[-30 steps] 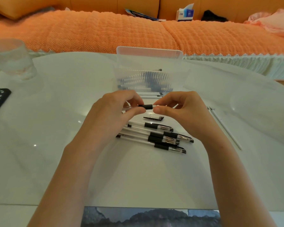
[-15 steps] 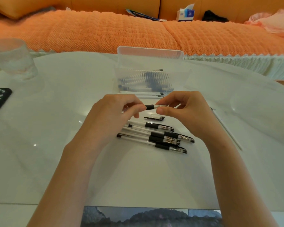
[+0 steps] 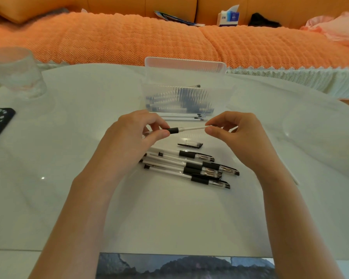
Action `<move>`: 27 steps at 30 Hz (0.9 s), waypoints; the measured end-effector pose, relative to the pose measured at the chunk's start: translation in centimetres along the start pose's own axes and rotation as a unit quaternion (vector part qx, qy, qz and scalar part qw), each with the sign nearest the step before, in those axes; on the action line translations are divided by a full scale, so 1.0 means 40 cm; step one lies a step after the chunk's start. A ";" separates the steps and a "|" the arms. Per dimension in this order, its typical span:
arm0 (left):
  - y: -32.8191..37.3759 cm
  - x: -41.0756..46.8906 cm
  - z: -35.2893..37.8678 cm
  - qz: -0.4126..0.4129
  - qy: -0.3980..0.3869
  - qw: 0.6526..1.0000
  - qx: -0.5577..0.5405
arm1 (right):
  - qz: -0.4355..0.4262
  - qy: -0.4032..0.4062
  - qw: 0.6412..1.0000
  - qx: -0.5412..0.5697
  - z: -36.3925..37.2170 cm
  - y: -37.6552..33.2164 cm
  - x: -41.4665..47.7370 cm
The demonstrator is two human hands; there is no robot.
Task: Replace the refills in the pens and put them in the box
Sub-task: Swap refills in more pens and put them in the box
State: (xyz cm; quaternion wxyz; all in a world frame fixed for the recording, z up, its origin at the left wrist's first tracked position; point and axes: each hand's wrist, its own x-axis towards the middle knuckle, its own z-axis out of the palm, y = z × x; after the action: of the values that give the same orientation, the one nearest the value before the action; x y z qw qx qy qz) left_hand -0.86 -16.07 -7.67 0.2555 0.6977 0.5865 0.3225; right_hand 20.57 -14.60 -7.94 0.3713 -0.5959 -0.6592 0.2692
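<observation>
Looks like the old refill (image 3: 193,128) slides further out of the pen barrel (image 3: 173,130); right hand (image 3: 240,135) pinches its end, left hand (image 3: 133,135) grips the barrel.

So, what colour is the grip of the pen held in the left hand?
Black. The grip shows best in the head view.

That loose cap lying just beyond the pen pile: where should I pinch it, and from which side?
Probably pinch the cap across its narrow width, mid-length, coming from above. It lies flat on the table, long axis left to right, apart from the pens, so fingertips fit at its near and far edges.
</observation>
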 end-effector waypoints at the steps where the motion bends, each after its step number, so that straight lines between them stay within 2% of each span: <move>1: -0.001 -0.001 -0.002 -0.008 -0.002 1.000 -0.001 | 0.001 -0.001 1.000 0.006 -0.002 0.000 0.000; 11: -0.041 0.003 -0.043 -0.071 0.018 0.997 0.013 | 0.069 0.030 0.987 0.142 -0.036 0.009 0.002; 15: -0.056 0.006 -0.068 -0.082 0.085 0.993 0.018 | 0.082 0.061 0.984 0.147 -0.049 0.017 0.000; 18: -0.029 0.007 -0.059 -0.051 0.122 0.991 -0.007 | 0.076 0.025 0.988 0.131 -0.032 0.005 -0.004; 24: 0.038 0.000 0.016 -0.003 0.026 1.000 -0.018 | 0.048 -0.026 0.990 0.129 0.011 -0.027 -0.005; 27: 0.040 0.000 0.016 -0.007 0.030 0.999 -0.011 | 0.043 -0.031 0.991 0.124 0.012 -0.026 -0.004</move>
State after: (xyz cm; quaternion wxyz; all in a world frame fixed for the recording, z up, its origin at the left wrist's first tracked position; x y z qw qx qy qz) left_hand 0.67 -16.36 -6.93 0.2475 0.6813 0.5949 0.3475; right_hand 19.58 -14.87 -7.40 0.4102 -0.5644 -0.6056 0.3827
